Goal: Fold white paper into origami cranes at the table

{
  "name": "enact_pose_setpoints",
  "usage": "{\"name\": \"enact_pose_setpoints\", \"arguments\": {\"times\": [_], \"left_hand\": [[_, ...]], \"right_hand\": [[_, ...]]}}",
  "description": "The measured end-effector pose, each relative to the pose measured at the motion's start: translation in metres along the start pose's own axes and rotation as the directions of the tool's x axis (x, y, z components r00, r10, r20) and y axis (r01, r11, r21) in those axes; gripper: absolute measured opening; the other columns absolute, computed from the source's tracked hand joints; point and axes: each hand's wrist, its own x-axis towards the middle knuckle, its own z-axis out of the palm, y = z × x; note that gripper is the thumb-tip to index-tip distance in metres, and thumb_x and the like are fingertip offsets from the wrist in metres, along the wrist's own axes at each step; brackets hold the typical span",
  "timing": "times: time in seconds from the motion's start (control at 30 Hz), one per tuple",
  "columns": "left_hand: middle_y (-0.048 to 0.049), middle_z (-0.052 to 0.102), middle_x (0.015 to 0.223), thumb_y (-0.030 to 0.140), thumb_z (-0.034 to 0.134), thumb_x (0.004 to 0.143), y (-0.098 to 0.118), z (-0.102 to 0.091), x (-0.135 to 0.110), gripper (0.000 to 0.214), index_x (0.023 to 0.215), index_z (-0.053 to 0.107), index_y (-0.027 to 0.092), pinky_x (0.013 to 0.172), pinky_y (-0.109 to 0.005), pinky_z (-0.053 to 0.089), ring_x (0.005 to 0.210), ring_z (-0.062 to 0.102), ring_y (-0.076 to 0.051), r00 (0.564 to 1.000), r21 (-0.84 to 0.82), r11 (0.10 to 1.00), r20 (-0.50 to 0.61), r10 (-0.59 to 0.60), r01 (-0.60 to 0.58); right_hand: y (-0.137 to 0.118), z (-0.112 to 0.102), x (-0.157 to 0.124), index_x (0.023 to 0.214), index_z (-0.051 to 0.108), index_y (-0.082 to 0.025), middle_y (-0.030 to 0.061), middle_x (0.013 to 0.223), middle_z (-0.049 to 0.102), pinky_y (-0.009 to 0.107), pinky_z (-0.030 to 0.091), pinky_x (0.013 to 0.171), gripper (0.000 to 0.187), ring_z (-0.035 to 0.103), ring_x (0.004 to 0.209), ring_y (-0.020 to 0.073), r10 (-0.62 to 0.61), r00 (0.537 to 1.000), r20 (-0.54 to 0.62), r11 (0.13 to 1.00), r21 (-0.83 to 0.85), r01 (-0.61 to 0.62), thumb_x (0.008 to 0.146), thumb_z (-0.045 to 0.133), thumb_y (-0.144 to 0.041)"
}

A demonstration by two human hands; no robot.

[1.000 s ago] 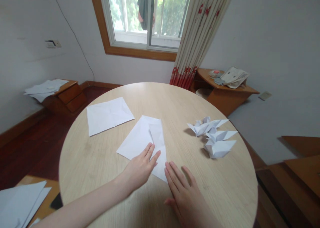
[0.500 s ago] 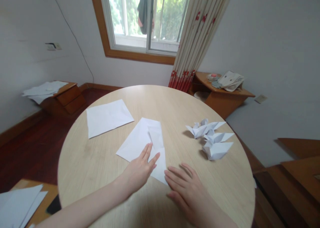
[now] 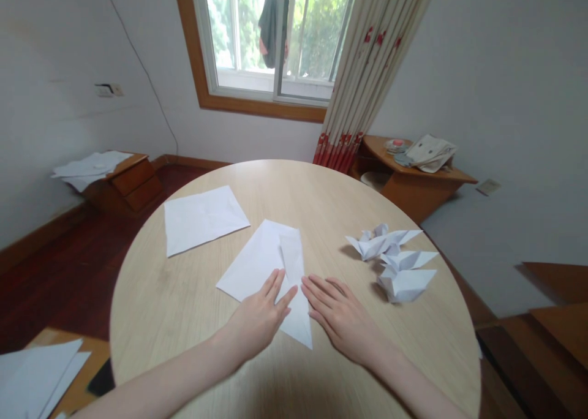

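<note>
A white sheet of paper (image 3: pixel 252 260) lies on the round wooden table (image 3: pixel 184 309), with a flap folded over along its right side. My left hand (image 3: pixel 263 318) rests on the paper, fingers stretched out and pressing near the flap's inner edge. At the paper's right folded edge lies my right hand (image 3: pixel 337 312), its fingers extended and fingertips touching that edge. Neither hand grasps anything. Part of the paper's lower edge is hidden under my left hand.
Another white sheet (image 3: pixel 206 220) lies at the table's back left. Several folded paper figures (image 3: pixel 407 284) stand at the right. More sheets (image 3: pixel 41 376) lie on a lower surface at bottom left. A corner shelf (image 3: pixel 404 180) with a cloth bag stands behind the table.
My right hand has moved up along the paper's right edge, and its fingers have come closer together. My left hand stays on the paper. The camera view has shifted slightly.
</note>
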Motion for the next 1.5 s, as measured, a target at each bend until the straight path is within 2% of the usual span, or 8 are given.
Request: {"name": "enact_pose_setpoints", "arguments": {"times": [0.23, 0.6, 0.8, 1.17, 1.5], "left_hand": [[-0.0224, 0.036, 0.146, 0.023, 0.044, 0.097, 0.002, -0.002, 0.001, 0.041, 0.138, 0.042, 0.017, 0.087, -0.039, 0.055, 0.137, 0.032, -0.033, 1.000, -0.010, 1.000, 0.016, -0.012, 0.012], [-0.0220, 0.035, 0.147, 0.024, 0.041, 0.098, 0.001, 0.001, -0.001, 0.041, 0.138, 0.040, 0.017, 0.091, -0.040, 0.053, 0.138, 0.030, -0.033, 1.000, -0.013, 1.000, 0.022, -0.010, 0.010], [-0.0203, 0.033, 0.149, 0.024, 0.042, 0.097, 0.001, 0.002, 0.000, 0.042, 0.139, 0.039, 0.018, 0.093, -0.041, 0.052, 0.139, 0.028, -0.032, 0.999, -0.017, 0.999, 0.025, -0.031, 0.031], [-0.0184, 0.033, 0.149, 0.024, 0.044, 0.097, 0.002, 0.004, 0.000, 0.043, 0.139, 0.040, 0.020, 0.095, -0.042, 0.050, 0.139, 0.027, -0.032, 0.999, -0.030, 0.999, 0.010, -0.044, 0.045], [-0.0181, 0.030, 0.150, 0.023, 0.044, 0.097, 0.001, 0.006, -0.001, 0.042, 0.139, 0.040, 0.019, 0.099, -0.043, 0.047, 0.140, 0.025, -0.030, 0.999, -0.035, 0.999, -0.013, -0.032, 0.032]], "right_hand": [[0.002, -0.001, 0.000, 0.139, 0.044, -0.021, 0.0071, 0.141, 0.049, 0.051, 0.038, 0.103, 0.043, 0.040, 0.133, 0.0227, 0.053, 0.997, 0.063, 0.996, 0.062, -0.057, 0.096, 0.041, -0.016], [-0.005, -0.009, 0.003, 0.137, 0.046, -0.016, 0.0078, 0.142, 0.048, 0.055, 0.033, 0.103, 0.044, 0.032, 0.136, 0.0294, 0.073, 0.991, 0.115, 0.996, 0.039, -0.078, 0.093, 0.046, -0.017], [-0.004, -0.012, 0.004, 0.135, 0.049, -0.015, 0.0099, 0.143, 0.046, 0.056, 0.032, 0.103, 0.042, 0.028, 0.138, 0.0313, 0.062, 0.989, 0.131, 0.998, 0.022, -0.065, 0.094, 0.048, -0.025], [-0.011, -0.018, 0.001, 0.125, 0.058, -0.015, 0.0115, 0.138, 0.052, 0.054, 0.033, 0.103, 0.034, 0.032, 0.136, 0.0304, 0.002, 0.998, 0.065, 1.000, -0.011, -0.001, 0.095, 0.050, -0.029], [-0.029, -0.018, -0.009, 0.117, 0.064, -0.013, 0.0136, 0.137, 0.053, 0.050, 0.034, 0.102, 0.037, 0.034, 0.135, 0.0293, -0.006, 1.000, -0.007, 0.999, -0.051, 0.005, 0.092, 0.055, -0.039]]}}
